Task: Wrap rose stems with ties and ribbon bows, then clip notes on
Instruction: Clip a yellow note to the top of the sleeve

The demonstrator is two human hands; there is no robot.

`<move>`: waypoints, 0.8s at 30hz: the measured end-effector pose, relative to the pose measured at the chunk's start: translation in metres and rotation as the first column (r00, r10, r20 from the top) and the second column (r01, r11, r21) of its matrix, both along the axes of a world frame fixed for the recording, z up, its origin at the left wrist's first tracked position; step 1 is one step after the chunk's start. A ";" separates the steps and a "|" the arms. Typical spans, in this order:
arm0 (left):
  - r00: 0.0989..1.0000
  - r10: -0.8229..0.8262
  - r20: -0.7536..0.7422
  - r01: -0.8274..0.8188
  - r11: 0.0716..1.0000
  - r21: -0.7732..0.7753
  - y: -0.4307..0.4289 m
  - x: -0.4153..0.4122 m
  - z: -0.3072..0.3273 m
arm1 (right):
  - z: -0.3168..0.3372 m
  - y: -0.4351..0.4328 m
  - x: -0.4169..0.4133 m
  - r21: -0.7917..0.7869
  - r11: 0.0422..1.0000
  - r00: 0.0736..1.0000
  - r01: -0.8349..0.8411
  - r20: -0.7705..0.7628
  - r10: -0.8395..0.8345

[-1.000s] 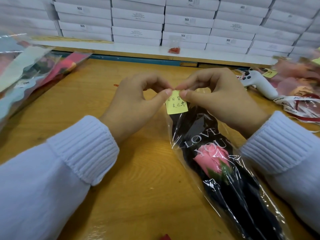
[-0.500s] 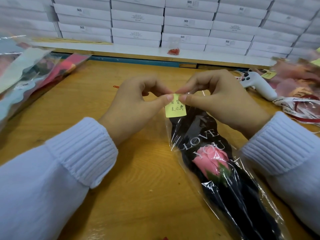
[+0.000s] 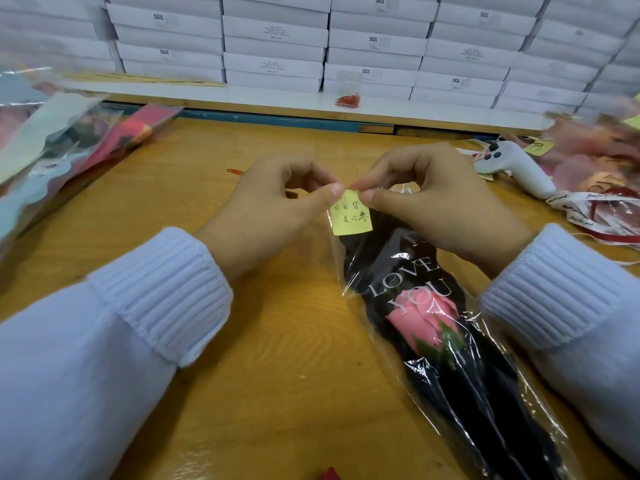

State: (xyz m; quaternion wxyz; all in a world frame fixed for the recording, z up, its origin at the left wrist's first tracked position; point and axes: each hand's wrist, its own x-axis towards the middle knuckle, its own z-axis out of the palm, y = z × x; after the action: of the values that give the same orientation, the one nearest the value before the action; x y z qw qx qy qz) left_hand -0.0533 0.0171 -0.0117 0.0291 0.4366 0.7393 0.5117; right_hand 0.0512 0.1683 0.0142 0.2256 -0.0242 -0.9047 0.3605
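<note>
your left hand (image 3: 270, 209) and right hand (image 3: 440, 209) meet at the far end of the wrapped rose (image 3: 426, 320), which lies on the worktop (image 3: 277, 375) right of centre. the fingers (image 3: 322, 199) of both hands pinch the top edge of the yellow note (image 3: 351, 216) at the sleeve's open end. a red paper clip (image 3: 235, 171) lies beyond your left hand.

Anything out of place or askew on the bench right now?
A loose red paper clip lies alone on the table beyond the left hand. A white game controller sits beside the ribbons at right, unrelated to wrapping. The yellow note, pinched with the right hand too, looks slightly tilted.
</note>
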 end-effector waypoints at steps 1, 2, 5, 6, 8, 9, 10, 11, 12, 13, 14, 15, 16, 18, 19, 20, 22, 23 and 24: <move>0.999 0.021 0.025 -0.021 1.000 0.001 0.000 -0.005 -0.001 | -0.001 0.000 -0.001 -0.005 1.000 1.000 0.015 0.001 -0.015; 0.996 0.070 0.052 -0.070 0.997 0.012 -0.001 -0.011 -0.002 | -0.001 0.000 -0.001 -0.015 0.999 1.000 0.029 0.004 -0.029; 0.951 0.310 0.002 -0.307 0.942 -0.131 -0.007 -0.038 -0.007 | -0.002 0.002 -0.001 -0.037 0.998 0.999 0.053 0.013 -0.052; 0.924 0.373 -0.080 -0.381 0.891 -0.247 -0.010 -0.047 -0.010 | -0.002 0.002 0.000 -0.040 0.998 0.998 0.056 0.018 -0.055; 0.884 0.422 -0.202 -0.468 0.782 -0.411 -0.014 -0.061 -0.016 | -0.003 0.002 -0.001 -0.048 0.997 0.998 0.058 0.024 -0.057; 0.870 0.433 -0.236 -0.493 0.751 -0.439 -0.014 -0.066 -0.018 | -0.003 0.002 -0.001 -0.053 0.997 0.998 0.059 0.024 -0.058; 0.855 0.444 -0.268 -0.518 0.728 -0.449 -0.013 -0.070 -0.020 | -0.003 0.002 -0.001 -0.057 0.997 0.998 0.059 0.023 -0.057; 0.839 0.452 -0.303 -0.544 0.705 -0.455 -0.011 -0.072 -0.022 | -0.004 0.002 -0.002 -0.060 0.997 0.998 0.057 0.022 -0.056; 0.824 0.456 -0.338 -0.567 0.682 -0.462 -0.009 -0.073 -0.022 | -0.004 0.003 -0.002 -0.063 0.997 0.998 0.054 0.020 -0.053; 0.812 0.456 -0.365 -0.583 0.665 -0.466 -0.007 -0.074 -0.023 | -0.005 0.003 -0.002 -0.068 0.996 0.999 0.051 0.016 -0.050; 0.802 0.456 -0.385 -0.596 0.653 -0.467 -0.006 -0.074 -0.024 | -0.005 0.003 -0.002 -0.072 0.996 0.999 0.048 0.013 -0.048; 0.796 0.459 -0.396 -0.604 0.648 -0.463 -0.005 -0.075 -0.024 | -0.005 0.003 -0.003 -0.075 0.996 0.999 0.046 0.009 -0.046; 0.792 0.466 -0.395 -0.609 0.650 -0.454 -0.004 -0.075 -0.025 | -0.006 0.004 -0.003 -0.078 0.996 0.999 0.045 0.007 -0.044; 0.790 0.493 -0.365 -0.613 0.666 -0.425 -0.004 -0.076 -0.025 | -0.006 0.005 -0.003 -0.086 0.995 0.999 0.043 0.006 -0.042; 0.791 0.504 -0.347 -0.611 0.674 -0.414 -0.004 -0.077 -0.025 | -0.006 0.006 -0.003 -0.088 0.995 0.999 0.043 0.006 -0.042; 0.794 0.509 -0.331 -0.607 0.681 -0.409 -0.005 -0.077 -0.025 | -0.007 0.006 -0.003 -0.088 0.995 0.999 0.044 0.006 -0.044; 0.809 0.505 -0.301 -0.587 0.699 -0.408 -0.006 -0.077 -0.025 | -0.008 0.006 -0.003 -0.088 0.995 0.999 0.047 0.009 -0.047; 0.817 0.501 -0.284 -0.576 0.709 -0.407 -0.006 -0.077 -0.024 | -0.008 0.007 -0.004 -0.088 0.995 0.999 0.048 0.010 -0.047; 0.821 0.502 -0.271 -0.571 0.715 -0.403 -0.006 -0.077 -0.024 | -0.009 0.007 -0.004 -0.088 0.995 0.999 0.048 0.010 -0.048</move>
State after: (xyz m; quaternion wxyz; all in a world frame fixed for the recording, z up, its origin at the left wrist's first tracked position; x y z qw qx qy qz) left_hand -0.1305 0.0107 -0.0356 -0.0692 0.2179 0.9348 0.2718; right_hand 0.0473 0.1749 0.0054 0.2294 -0.0571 -0.8880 0.3944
